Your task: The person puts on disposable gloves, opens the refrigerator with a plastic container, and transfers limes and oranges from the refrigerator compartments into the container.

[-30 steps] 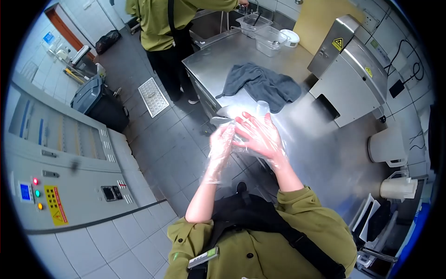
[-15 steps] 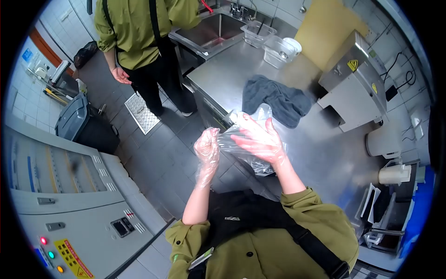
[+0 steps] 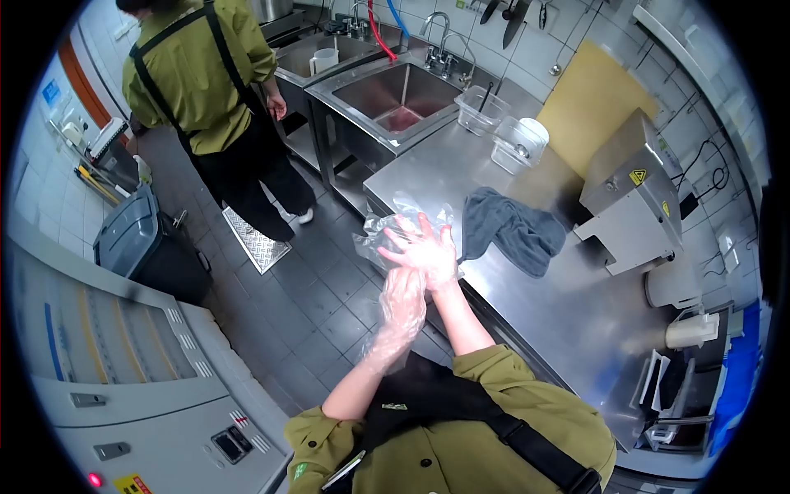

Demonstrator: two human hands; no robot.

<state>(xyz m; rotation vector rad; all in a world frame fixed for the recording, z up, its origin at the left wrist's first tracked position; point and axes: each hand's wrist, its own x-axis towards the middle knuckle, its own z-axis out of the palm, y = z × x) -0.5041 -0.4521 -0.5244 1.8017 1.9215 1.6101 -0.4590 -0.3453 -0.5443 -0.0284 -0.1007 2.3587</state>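
the left hand (image 3: 403,303) pinches a clear plastic glove (image 3: 373,239) at the right hand (image 3: 431,258), whose fingers spread wide.

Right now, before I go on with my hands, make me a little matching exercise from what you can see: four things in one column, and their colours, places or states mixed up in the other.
Column one
1. My right hand
2. The dark cloth
3. The large upright board
4. The lidded bin

Column two
A. standing on the tiled floor
B. yellowish
C. held open, fingers spread
D. lying rumpled on the metal counter

Right pairs: 1-C, 2-D, 3-B, 4-A.
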